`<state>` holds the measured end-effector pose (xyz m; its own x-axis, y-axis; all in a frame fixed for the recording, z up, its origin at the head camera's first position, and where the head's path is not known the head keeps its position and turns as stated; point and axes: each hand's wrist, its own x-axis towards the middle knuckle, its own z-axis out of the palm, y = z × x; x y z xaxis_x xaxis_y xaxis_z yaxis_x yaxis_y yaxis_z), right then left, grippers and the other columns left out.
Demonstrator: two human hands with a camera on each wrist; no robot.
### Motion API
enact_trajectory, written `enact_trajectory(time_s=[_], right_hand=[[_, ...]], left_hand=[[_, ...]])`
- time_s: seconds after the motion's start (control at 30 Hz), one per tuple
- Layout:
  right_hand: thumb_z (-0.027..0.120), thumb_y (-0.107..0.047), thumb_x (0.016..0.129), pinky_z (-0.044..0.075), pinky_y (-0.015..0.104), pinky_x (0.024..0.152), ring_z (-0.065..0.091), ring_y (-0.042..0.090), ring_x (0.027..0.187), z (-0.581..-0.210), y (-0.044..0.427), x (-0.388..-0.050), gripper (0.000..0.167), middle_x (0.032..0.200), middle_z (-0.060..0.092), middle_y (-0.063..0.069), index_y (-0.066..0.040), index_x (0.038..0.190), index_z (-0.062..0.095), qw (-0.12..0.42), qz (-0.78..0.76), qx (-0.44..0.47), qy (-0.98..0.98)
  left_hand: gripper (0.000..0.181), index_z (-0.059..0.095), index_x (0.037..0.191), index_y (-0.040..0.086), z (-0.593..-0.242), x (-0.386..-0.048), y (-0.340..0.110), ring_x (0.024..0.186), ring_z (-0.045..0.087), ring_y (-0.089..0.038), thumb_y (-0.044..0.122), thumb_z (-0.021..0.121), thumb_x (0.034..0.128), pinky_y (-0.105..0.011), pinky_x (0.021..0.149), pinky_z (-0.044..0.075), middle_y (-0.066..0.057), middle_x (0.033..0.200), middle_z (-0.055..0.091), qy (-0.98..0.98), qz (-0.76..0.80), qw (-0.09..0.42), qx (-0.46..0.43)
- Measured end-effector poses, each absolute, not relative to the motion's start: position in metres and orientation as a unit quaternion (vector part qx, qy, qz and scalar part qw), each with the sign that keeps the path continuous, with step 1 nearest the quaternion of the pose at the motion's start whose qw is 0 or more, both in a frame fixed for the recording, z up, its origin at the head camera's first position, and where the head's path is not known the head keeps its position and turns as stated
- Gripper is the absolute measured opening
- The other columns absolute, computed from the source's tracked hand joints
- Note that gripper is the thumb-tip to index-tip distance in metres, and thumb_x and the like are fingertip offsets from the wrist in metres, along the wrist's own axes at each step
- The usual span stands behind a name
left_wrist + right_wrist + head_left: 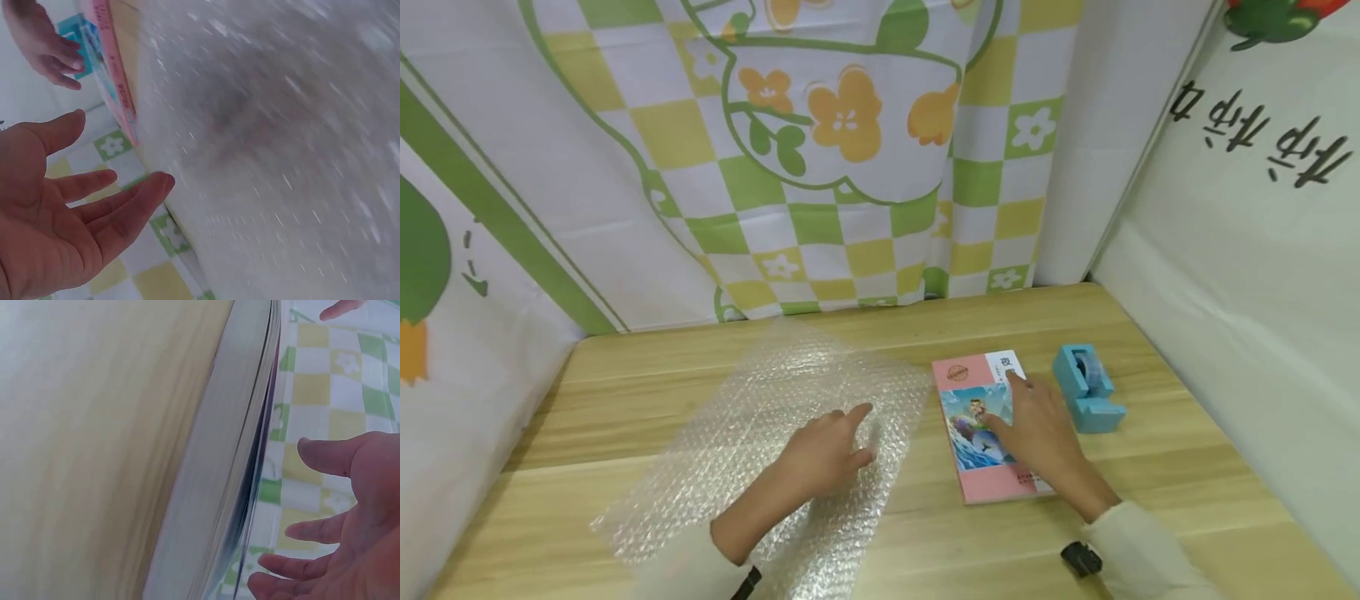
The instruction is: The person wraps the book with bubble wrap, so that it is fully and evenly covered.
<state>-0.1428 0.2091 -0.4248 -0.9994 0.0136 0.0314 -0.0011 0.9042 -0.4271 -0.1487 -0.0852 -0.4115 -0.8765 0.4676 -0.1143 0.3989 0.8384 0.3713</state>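
A sheet of clear bubble wrap lies flat on the wooden table, left of centre. My left hand hovers over its right part with loosely bent fingers, and the left wrist view shows nothing in the palm. To the right lies a pink paperback book with a sea picture on its cover. Over the book's right side is my right hand, thumb and fingers spread. In the right wrist view the book's page edges show, with a gap between the cover and the right hand.
A blue tape dispenser with a roll of clear tape stands right of the book, close to my right hand. A checked flower-print curtain hangs behind the table. White printed cloths border both sides.
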Motion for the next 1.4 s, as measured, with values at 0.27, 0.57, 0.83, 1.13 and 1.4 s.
enact_trajectory(time_s=[0.27,0.57,0.83,1.13,1.4], right_hand=[[0.070,-0.025,0.093,0.037,0.068,0.097,0.040,0.054,0.123,-0.429,0.227,-0.135,0.076,0.138,0.037,0.039,0.016,0.145,0.034,-0.006,0.269,-0.014,-0.963],[0.072,-0.027,0.092,0.041,0.065,0.094,0.043,0.052,0.120,-0.436,0.231,-0.134,0.082,0.132,0.040,0.042,0.017,0.147,0.030,-0.041,0.265,-0.032,-0.963],[0.074,-0.024,0.090,0.044,0.058,0.086,0.049,0.045,0.108,-0.440,0.231,-0.138,0.071,0.121,0.056,0.035,0.017,0.139,0.043,-0.051,0.273,-0.049,-0.960],[0.079,-0.027,0.084,0.052,0.041,0.064,0.059,0.031,0.080,-0.436,0.232,-0.144,0.060,0.092,0.063,0.023,0.019,0.115,0.056,-0.080,0.297,-0.088,-0.947],[0.080,-0.023,0.079,0.048,0.049,0.075,0.056,0.037,0.087,-0.439,0.233,-0.145,0.059,0.097,0.063,0.025,0.018,0.115,0.057,-0.062,0.306,-0.070,-0.948]], left_hand=[[0.066,0.043,0.149,0.002,-0.412,-0.153,-0.048,0.069,0.062,-0.017,0.030,0.068,0.0946,-0.037,0.064,0.054,-0.008,0.085,0.068,0.883,0.365,0.202,0.215],[0.072,0.035,0.154,0.003,-0.425,-0.151,-0.011,0.110,0.060,-0.037,0.024,0.069,0.0945,-0.052,0.092,0.051,-0.022,0.125,0.059,0.784,0.549,0.272,0.100],[0.073,0.024,0.151,-0.011,-0.432,-0.149,0.008,0.109,0.062,-0.039,0.009,0.064,0.0946,-0.047,0.095,0.051,-0.027,0.127,0.059,0.677,0.685,0.267,0.022],[0.061,0.031,0.143,-0.020,-0.433,-0.148,0.021,0.108,0.063,-0.033,0.003,0.062,0.0952,-0.045,0.098,0.049,-0.030,0.131,0.055,0.641,0.719,0.269,-0.014],[0.025,0.060,0.115,-0.018,-0.433,-0.150,0.032,0.104,0.067,-0.032,-0.005,0.061,0.0938,-0.038,0.092,0.053,-0.025,0.111,0.068,0.609,0.734,0.296,-0.046]])
